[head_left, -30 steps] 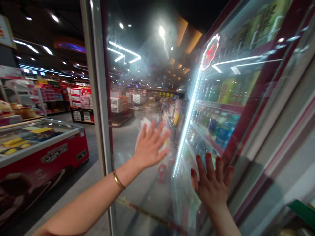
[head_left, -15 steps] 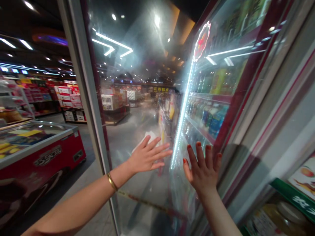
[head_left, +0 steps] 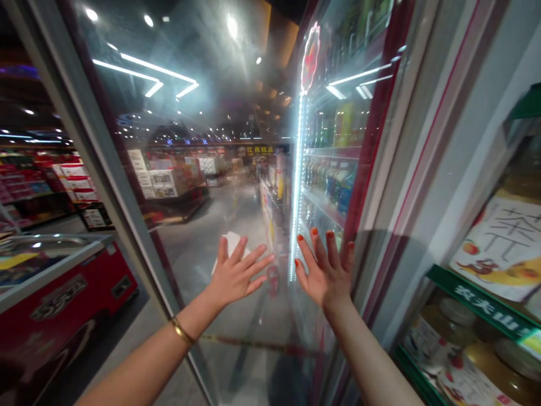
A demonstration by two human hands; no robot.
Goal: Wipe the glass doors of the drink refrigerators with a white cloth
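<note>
Glass door [head_left: 127, 141] glare blurs aisle [head_left: 198, 242]; L hand [head_left: 236, 276] hides white scrap [head_left: 228, 251].

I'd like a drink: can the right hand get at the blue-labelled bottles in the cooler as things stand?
Probably not yet. The open right hand is raised before the cooler's glass door, and the blue-labelled bottles appear to stand behind that glass, which seems to block the way.

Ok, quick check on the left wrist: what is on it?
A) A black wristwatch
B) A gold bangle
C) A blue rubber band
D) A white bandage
B: a gold bangle circles the wrist of the left hand, just behind the open, spread fingers.
</note>
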